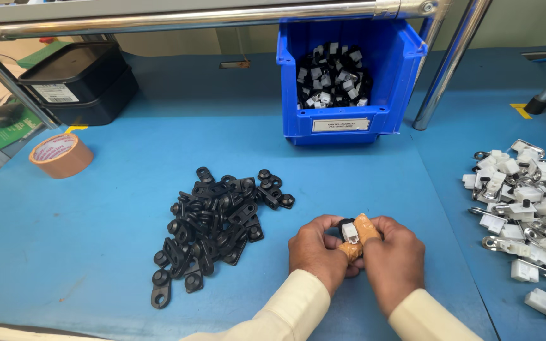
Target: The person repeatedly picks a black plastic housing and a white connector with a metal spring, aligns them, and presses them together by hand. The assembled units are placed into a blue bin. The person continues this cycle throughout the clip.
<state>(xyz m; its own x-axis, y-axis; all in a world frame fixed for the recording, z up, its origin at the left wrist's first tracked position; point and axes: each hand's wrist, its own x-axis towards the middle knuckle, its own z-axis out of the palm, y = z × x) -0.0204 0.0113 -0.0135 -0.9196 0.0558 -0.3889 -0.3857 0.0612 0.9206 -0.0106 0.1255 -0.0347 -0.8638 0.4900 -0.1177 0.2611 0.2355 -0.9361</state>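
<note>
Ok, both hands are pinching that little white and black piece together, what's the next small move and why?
Probably keep pressing the small white and black part together between the left hand and right hand, then set it with the white assembled pieces at the right. It looks like those pieces, while the loose black brackets lie to the left.

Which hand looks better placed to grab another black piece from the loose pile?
Probably the left hand: the pile of black pieces lies just to its left on the blue table, while the right hand sits farther away. Both grip a small white-and-black part.
</note>
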